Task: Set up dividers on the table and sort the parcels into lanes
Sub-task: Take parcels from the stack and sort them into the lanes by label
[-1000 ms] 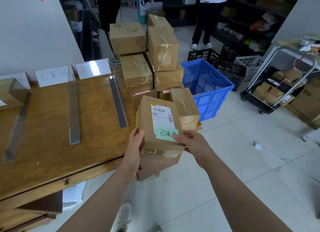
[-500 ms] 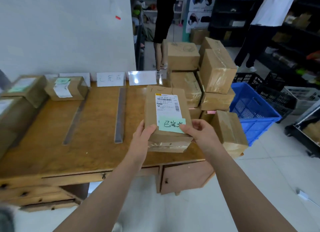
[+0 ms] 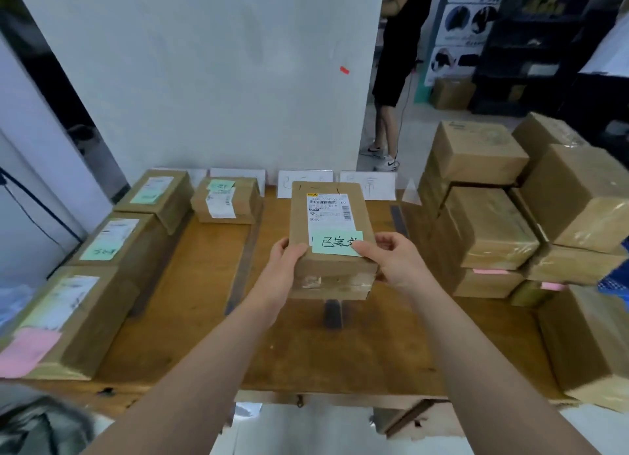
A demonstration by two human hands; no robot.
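Left grip [image 3: 286,267] and right grip [image 3: 391,264] clasped one taped parcel [image 3: 332,216] by its near end, thumbs on top and fingers curled beneath. They held it above the middle of the counter [image 3: 190,318], over the middle divider [image 3: 333,313]. A second before, the same parcel hung out past the counter's right edge beside the stack. Its arrival over the lanes suggested the sort was under way, with a lane yet to be chosen and nothing set down. A green note [image 3: 337,243] lay on its label. Three dividers [image 3: 243,267] showed in all. Four other parcels [image 3: 226,199] lay on the counter, three along the left edge and one near the far edge. At least three white cards [image 3: 304,184] lined the far edge. At least eight cartons [image 3: 490,230] stood stacked off the right edge.
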